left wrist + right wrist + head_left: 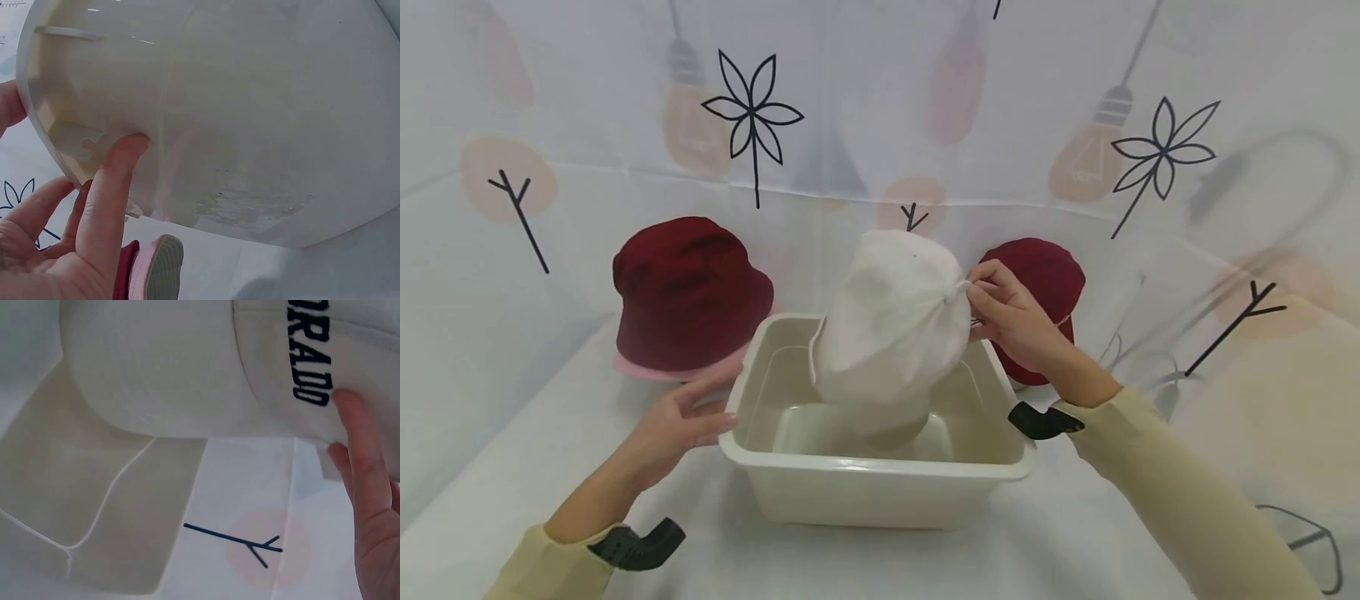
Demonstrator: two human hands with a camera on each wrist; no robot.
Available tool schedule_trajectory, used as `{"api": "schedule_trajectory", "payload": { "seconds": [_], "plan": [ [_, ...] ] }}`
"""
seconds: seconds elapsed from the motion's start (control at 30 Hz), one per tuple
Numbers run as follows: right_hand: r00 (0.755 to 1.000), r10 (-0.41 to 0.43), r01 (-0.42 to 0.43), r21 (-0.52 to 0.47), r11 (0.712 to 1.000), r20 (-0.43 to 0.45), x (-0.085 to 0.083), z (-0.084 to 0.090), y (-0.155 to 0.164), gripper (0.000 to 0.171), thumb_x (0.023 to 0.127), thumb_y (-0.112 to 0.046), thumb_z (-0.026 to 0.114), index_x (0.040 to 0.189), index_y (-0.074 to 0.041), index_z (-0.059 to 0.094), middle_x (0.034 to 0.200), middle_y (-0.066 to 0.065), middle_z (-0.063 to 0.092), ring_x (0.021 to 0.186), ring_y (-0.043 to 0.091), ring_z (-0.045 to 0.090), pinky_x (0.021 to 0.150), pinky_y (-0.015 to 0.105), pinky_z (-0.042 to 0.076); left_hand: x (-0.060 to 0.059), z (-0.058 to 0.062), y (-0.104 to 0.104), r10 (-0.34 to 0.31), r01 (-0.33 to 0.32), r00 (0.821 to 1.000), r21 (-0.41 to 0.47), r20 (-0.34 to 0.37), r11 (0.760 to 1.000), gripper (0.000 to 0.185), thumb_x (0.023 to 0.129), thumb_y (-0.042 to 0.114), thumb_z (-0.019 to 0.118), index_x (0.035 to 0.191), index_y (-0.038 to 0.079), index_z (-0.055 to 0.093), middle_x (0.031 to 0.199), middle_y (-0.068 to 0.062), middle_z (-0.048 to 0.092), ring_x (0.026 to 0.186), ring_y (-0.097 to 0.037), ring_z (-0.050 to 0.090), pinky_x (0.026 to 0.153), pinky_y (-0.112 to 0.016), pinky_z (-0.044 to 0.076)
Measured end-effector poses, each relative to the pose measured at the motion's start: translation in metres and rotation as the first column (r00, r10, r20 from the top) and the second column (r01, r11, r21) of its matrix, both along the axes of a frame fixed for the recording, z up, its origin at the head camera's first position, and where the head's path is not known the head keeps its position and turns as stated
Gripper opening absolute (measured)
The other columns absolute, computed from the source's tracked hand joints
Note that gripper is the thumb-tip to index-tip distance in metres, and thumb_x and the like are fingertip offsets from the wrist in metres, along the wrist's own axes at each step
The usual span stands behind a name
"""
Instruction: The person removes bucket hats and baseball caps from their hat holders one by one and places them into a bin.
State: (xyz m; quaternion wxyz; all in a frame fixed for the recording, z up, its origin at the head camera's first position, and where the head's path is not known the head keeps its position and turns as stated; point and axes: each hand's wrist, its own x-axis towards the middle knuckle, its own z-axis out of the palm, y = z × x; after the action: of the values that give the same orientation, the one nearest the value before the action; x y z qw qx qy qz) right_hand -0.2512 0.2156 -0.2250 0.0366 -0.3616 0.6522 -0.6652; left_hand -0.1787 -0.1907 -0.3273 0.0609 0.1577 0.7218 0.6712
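Note:
A white cap (891, 325) is held up over a cream plastic basin (880, 468), its lower part hanging inside the rim. My right hand (1011, 312) pinches the cap's cloth at its right side, and folds run out from the pinch. In the right wrist view, the cap's brim (156, 369) and dark lettering (309, 353) show beside my fingers. My left hand (677, 425) touches the basin's left side with extended fingers. Seen from the left wrist, one digit presses the outer wall under the rim while other fingertips meet the rim's edge.
A dark red bucket hat (685, 292) sits behind left, with a pink brim (681, 372) beneath it. Behind right is a dark red cap (1033, 275), partly hidden by my right hand. A white cloth (880, 100) printed with flowers and bulbs hangs behind the white table (647, 567).

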Motion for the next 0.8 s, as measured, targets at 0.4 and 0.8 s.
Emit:
{"api": "schedule_trajectory", "payload": {
  "seconds": [0.4, 0.8],
  "plan": [
    [0.994, -0.019, -0.008, 0.247, 0.969, 0.108, -0.016, -0.005, -0.007, 0.008, 0.099, -0.014, 0.045, 0.105, -0.019, 0.044, 0.107, 0.009, 0.056, 0.094, 0.024, 0.059, 0.073, 0.041, 0.053, -0.001, 0.002, -0.001, -0.015, 0.015, 1.0, -0.012, -0.002, 1.0, 0.066, 0.087, 0.007, 0.063, 0.144, 0.002, 0.031, 0.139, -0.009, 0.042, 0.105, -0.01, 0.059, 0.079, -0.034, 0.051],
    [0.972, 0.05, -0.135, 0.375, 0.917, 0.229, -0.033, -0.01, -0.023, 0.007, 0.099, -0.014, 0.047, 0.104, -0.011, 0.044, 0.11, 0.013, 0.054, 0.094, 0.025, 0.056, 0.073, 0.048, 0.052, 0.002, 0.002, -0.001, 0.015, -0.014, 1.0, -0.04, 0.016, 0.999, 0.068, 0.086, 0.009, 0.064, 0.145, 0.002, 0.029, 0.144, -0.022, 0.032, 0.105, -0.006, 0.056, 0.079, -0.035, 0.05]
  ]
}}
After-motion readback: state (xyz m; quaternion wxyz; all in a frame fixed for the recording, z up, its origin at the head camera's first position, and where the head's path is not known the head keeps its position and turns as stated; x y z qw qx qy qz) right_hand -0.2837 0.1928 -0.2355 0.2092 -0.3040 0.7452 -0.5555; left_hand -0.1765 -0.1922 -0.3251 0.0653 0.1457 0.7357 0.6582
